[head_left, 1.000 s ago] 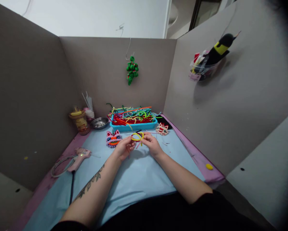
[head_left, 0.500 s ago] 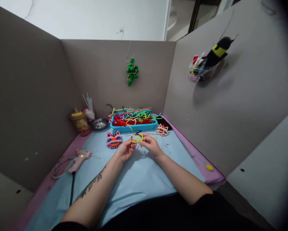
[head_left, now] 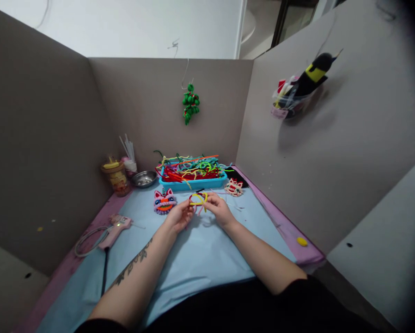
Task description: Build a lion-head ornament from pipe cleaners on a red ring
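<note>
Between my hands, above the blue table cover (head_left: 210, 259), is a yellow pipe cleaner (head_left: 198, 203) bent into a loop, with a dark red strand along its top and a pink end hanging below. My left hand (head_left: 180, 216) pinches the loop's left side. At its right side, my right hand (head_left: 218, 209) has closed fingers on the yellow strand where it crosses. Just left of my left hand lies a purple and orange pipe-cleaner animal face (head_left: 164, 202) with pink ears. A smaller cream and red face (head_left: 234, 187) rests beyond my right hand.
A blue tray (head_left: 193, 185) heaped with coloured pipe cleaners stands at the back. On the left are a pink glue gun (head_left: 114, 230) with its cord, a metal bowl (head_left: 144, 179) and a drink cup (head_left: 116, 176). Grey partitions (head_left: 152, 101) enclose three sides.
The yellow loop looks slightly more open and shifted a little, while both hands keep hold of it at nearly the same place.
</note>
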A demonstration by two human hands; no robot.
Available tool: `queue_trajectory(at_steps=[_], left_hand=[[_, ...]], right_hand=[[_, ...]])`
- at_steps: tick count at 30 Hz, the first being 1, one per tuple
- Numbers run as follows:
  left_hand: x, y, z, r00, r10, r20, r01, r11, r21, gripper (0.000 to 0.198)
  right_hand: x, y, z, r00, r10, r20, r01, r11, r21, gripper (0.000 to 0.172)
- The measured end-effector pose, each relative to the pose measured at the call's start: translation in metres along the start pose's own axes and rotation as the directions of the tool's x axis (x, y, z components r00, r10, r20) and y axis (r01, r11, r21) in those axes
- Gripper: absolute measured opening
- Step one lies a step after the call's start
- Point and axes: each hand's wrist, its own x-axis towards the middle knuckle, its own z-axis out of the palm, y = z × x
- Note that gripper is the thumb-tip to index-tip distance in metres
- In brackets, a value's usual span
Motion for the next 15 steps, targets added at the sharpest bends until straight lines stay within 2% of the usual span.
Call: queue_trajectory(at_steps=[3,10,15], left_hand=[[0.0007,-0.0007,-0.0009,0.999,-0.018,0.034,0.018,1.0,0.013,0.011],[-0.0009,-0.0015,-0.0005,0.997,0.045,0.058,-0.05,0.995,0.089,0.009],[0.0006,-0.0018,-0.002,0.997,0.076,-0.01,-0.074,0.99,0.12,0.014]], right_hand=[[0.0004,0.0003,-0.0002,1.0,0.001,0.014,-0.001,1.0,0.016,0.02],[0.0015,0.0018,0.0009,1.0,0.026,-0.006,-0.026,0.998,0.065,0.02],[0.0017,0.0037,0.0006,0.999,0.044,0.005,-0.045,0.995,0.093,0.021]])
